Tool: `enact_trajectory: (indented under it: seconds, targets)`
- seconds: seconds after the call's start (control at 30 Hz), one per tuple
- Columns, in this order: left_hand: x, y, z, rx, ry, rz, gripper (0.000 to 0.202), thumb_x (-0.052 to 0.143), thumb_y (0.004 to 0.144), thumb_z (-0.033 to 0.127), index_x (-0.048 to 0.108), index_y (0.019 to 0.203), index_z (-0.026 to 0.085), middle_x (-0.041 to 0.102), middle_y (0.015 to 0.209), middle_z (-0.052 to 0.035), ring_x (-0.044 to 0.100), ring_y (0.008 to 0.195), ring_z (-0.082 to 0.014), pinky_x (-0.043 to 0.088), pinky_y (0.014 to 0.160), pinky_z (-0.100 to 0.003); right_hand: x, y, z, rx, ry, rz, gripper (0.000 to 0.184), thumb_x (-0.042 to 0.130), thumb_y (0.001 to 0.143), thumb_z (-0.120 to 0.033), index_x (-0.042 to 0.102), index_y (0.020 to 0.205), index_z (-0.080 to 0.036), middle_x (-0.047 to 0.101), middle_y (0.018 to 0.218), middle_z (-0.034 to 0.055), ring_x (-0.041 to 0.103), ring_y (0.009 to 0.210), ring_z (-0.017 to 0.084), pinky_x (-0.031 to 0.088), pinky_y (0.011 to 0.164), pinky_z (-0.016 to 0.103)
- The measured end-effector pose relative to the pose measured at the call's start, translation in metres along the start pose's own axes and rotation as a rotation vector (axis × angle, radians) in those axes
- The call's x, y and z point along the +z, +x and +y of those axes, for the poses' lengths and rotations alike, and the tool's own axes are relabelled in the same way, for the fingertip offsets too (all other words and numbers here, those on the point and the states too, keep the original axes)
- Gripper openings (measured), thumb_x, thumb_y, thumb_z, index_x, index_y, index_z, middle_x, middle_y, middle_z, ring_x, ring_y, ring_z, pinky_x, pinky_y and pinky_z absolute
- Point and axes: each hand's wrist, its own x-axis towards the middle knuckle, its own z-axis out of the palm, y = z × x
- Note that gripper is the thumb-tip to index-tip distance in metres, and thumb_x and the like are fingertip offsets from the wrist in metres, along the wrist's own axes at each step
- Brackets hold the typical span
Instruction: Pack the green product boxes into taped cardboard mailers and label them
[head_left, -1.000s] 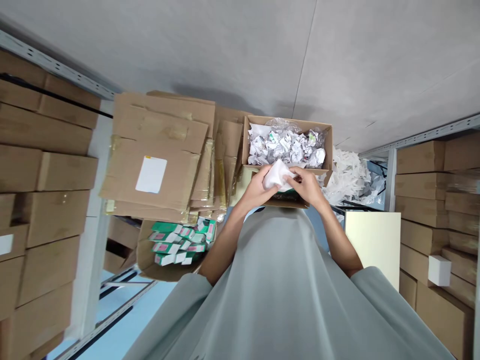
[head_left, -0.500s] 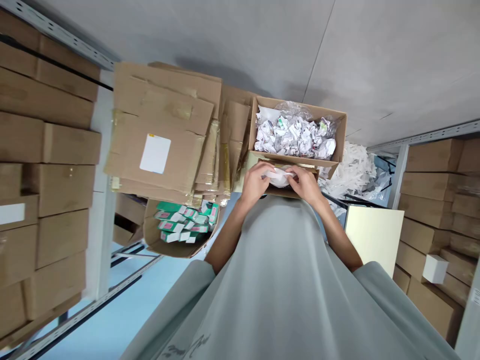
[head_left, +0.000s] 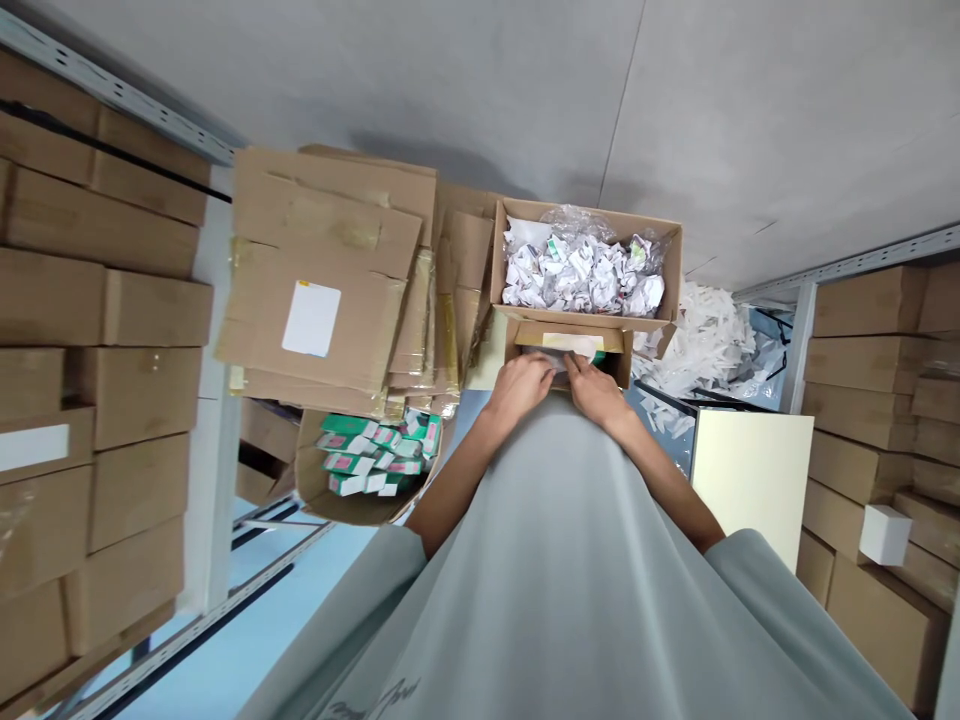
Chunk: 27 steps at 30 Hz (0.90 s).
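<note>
Close to my body stands a small open cardboard box [head_left: 536, 330], with something green showing inside at its right end. Over this box my left hand [head_left: 523, 385] and my right hand [head_left: 598, 388] are close together, fingers bent and pinching a thin whitish sheet [head_left: 556, 359]. Whether the sheet is plastic or paper I cannot tell; my fingers cover part of it. A pale strip [head_left: 574, 342] lies just beyond the fingertips, along the box's far side.
Behind is a larger carton [head_left: 587, 318] of crumpled paper and clear plastic. Flattened cardboard [head_left: 330, 240] is stacked left, above a carton [head_left: 315, 490] of green-and-white small boxes [head_left: 382, 450]. White scraps [head_left: 697, 335] heap at right beside a cream panel [head_left: 750, 480]. Shelved boxes [head_left: 142, 400] flank both sides.
Both hands have come lower and nearer each other. The whitish sheet, bunched up between them before, is now down at the small box, whose far wall shows more.
</note>
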Motion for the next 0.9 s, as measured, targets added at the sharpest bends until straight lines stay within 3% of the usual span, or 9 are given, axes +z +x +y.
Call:
enact_trajectory:
  seconds: [0.1,0.23,0.33,0.4,0.57,0.67,0.73,0.83,0.9]
  targets:
    - [0.01,0.002,-0.007,0.027,-0.018,-0.051,0.036,0.064,0.105,0.027,0.083,0.135,0.021,0.076,0.151,-0.0184,0.076,0.136,-0.0398,0.063,0.117,-0.052,0.005,-0.002,0.0,0.07,0.034,-0.07,0.066,0.029,0.115,-0.016,0.034,0.18,-0.005,0.036,0.185,0.0306,0.069,0.148,0.041,0.061,0.117,0.05]
    - [0.016,0.014,-0.007,0.065,-0.018,-0.029,0.063,0.063,0.102,0.018,0.061,0.165,0.016,0.058,0.172,-0.0235,0.056,0.162,-0.0415,0.051,0.133,-0.056,0.012,0.01,0.004,-0.035,0.076,-0.048,0.062,0.036,0.117,-0.02,0.044,0.177,-0.008,0.032,0.188,0.0267,0.058,0.162,0.039,0.051,0.13,0.049]
    - [0.015,0.025,-0.006,0.098,0.0,0.017,0.074,0.061,0.098,0.01,0.053,0.172,0.013,0.041,0.185,-0.0229,0.037,0.174,-0.0417,0.043,0.139,-0.057,0.013,0.027,0.007,-0.043,0.103,-0.028,0.064,0.043,0.113,-0.016,0.043,0.177,-0.008,0.029,0.189,0.0266,0.061,0.159,0.038,0.053,0.128,0.046]
    - [0.014,0.032,-0.008,0.121,-0.004,0.008,0.078,0.066,0.095,0.009,0.053,0.172,0.015,0.038,0.187,-0.0206,0.036,0.175,-0.0414,0.041,0.14,-0.057,0.009,0.039,0.01,-0.016,0.115,-0.022,0.07,0.047,0.109,-0.011,0.039,0.178,-0.005,0.029,0.188,0.0293,0.067,0.152,0.038,0.056,0.124,0.044]
    - [0.012,0.037,-0.015,0.12,-0.006,-0.047,0.072,0.069,0.091,0.007,0.064,0.162,0.017,0.059,0.174,-0.0191,0.055,0.163,-0.0374,0.045,0.138,-0.055,-0.005,0.049,0.016,0.006,0.102,0.037,0.069,0.045,0.103,-0.003,0.05,0.172,-0.006,0.044,0.182,0.0274,0.071,0.146,0.037,0.058,0.121,0.047]
    - [0.003,0.024,-0.013,0.095,-0.022,0.007,0.059,0.068,0.093,0.008,0.076,0.15,0.023,0.064,0.17,-0.0149,0.06,0.158,-0.0372,0.048,0.134,-0.055,-0.009,0.031,0.022,0.012,0.102,0.097,0.061,0.044,0.105,-0.004,0.063,0.162,-0.014,0.052,0.179,0.0214,0.074,0.141,0.038,0.061,0.115,0.048]
    - [-0.01,0.016,-0.01,0.096,-0.077,0.049,0.049,0.069,0.097,0.013,0.08,0.142,0.026,0.071,0.162,-0.0124,0.067,0.149,-0.0371,0.056,0.126,-0.053,-0.009,0.014,0.026,0.01,0.139,0.148,0.055,0.044,0.109,-0.007,0.069,0.157,-0.019,0.066,0.168,0.0181,0.077,0.137,0.037,0.062,0.112,0.046]
    - [-0.039,0.02,-0.008,0.119,-0.179,0.196,0.033,0.063,0.105,0.022,0.084,0.13,0.028,0.082,0.139,-0.0103,0.077,0.127,-0.0342,0.062,0.114,-0.048,-0.01,-0.006,0.033,0.004,0.219,0.261,0.047,0.045,0.115,-0.017,0.072,0.153,-0.022,0.078,0.151,0.0151,0.079,0.131,0.034,0.062,0.107,0.041]
    - [-0.058,0.043,-0.012,0.136,-0.208,0.355,0.031,0.058,0.108,0.025,0.084,0.124,0.025,0.082,0.134,-0.0111,0.076,0.125,-0.0337,0.059,0.116,-0.048,-0.012,-0.013,0.036,-0.014,0.272,0.343,0.044,0.045,0.116,-0.022,0.074,0.149,-0.023,0.081,0.145,0.0139,0.08,0.128,0.033,0.062,0.106,0.041]
